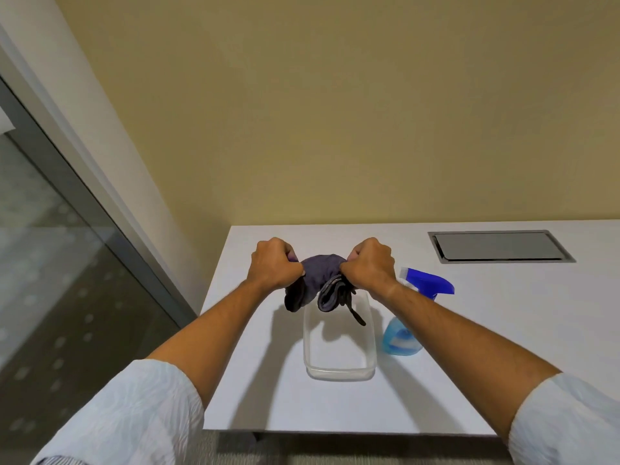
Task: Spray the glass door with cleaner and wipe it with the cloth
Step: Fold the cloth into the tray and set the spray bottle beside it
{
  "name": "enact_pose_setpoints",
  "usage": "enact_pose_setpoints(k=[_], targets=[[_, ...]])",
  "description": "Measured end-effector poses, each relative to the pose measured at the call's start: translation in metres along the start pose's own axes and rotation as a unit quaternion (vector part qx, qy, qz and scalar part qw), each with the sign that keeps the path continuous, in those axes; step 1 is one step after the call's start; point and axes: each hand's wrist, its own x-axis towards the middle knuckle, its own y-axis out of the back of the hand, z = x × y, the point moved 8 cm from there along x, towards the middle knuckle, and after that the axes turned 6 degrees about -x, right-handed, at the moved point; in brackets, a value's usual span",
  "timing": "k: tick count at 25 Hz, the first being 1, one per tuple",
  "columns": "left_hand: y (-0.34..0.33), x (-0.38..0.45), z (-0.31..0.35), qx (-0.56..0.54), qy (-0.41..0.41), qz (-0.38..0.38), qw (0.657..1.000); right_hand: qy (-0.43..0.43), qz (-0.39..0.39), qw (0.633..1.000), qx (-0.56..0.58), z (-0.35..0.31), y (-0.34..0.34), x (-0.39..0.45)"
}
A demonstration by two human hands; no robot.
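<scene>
A dark purple-grey cloth (318,280) hangs bunched between my two hands, above a clear plastic container (339,367) on the white table. My left hand (275,266) grips the cloth's left end in a fist. My right hand (370,266) grips its right end the same way. A spray bottle (402,337) with blue liquid and a blue-and-white trigger head stands just right of the container, partly behind my right forearm. The glass door (50,280) with its grey metal frame runs along the left side of the view.
The white table (469,364) stands against a yellow wall, its left edge close to the door frame. A grey metal cable hatch (500,246) is set into the tabletop at the back right. Grey carpet shows below the table's front edge.
</scene>
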Motion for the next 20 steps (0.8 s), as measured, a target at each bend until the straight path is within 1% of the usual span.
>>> enact_pose_setpoints(k=[2,6,9,13,16,20], targets=[[-0.019,0.005,-0.009,-0.046,0.024,-0.012,0.999,-0.02,0.01,1.0,0.022,0.016,-0.012,0.002],[-0.054,0.017,-0.016,-0.104,0.057,-0.031,0.992,-0.063,0.048,0.996,0.047,0.047,-0.028,0.01],[-0.075,0.023,-0.025,-0.128,0.083,-0.038,0.988,-0.084,0.059,0.993,0.059,0.062,-0.041,0.014],[-0.103,0.026,-0.04,-0.144,0.106,-0.063,0.982,-0.108,0.053,0.992,0.038,0.082,-0.057,0.017],[-0.117,0.029,-0.046,-0.127,0.104,-0.076,0.983,-0.1,0.046,0.994,0.02,0.088,-0.067,0.018],[-0.127,0.03,-0.049,-0.044,0.062,-0.086,0.993,-0.079,0.038,0.996,-0.021,0.098,-0.081,0.016]])
